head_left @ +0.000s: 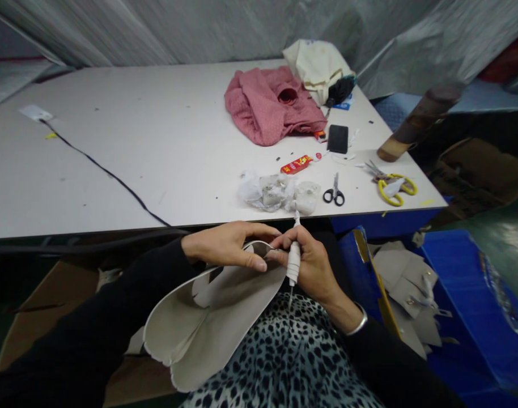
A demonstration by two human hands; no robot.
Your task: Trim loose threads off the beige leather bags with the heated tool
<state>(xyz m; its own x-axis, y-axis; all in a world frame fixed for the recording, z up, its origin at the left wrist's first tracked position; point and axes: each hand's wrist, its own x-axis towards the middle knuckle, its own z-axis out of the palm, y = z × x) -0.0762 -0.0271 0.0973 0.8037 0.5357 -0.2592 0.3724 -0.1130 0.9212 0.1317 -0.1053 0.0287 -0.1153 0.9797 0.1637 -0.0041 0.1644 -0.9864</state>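
A beige leather piece (216,317) with scalloped edges lies across my lap on a leopard-print garment (284,362). My left hand (229,245) is closed on its upper edge, thumb pressed on top. My right hand (312,266) grips a white pen-like tool (293,258) held upright, and its fingertips also touch the same edge of the leather, right beside my left thumb.
The white table (135,147) ahead carries a pink garment (271,105), a cream bag (316,65), a black phone (338,138), a red tube (296,164), crumpled plastic (276,192), black scissors (334,192) and yellow scissors (395,187). A black cable (101,170) crosses it. Blue bins (454,306) with beige pieces stand at my right.
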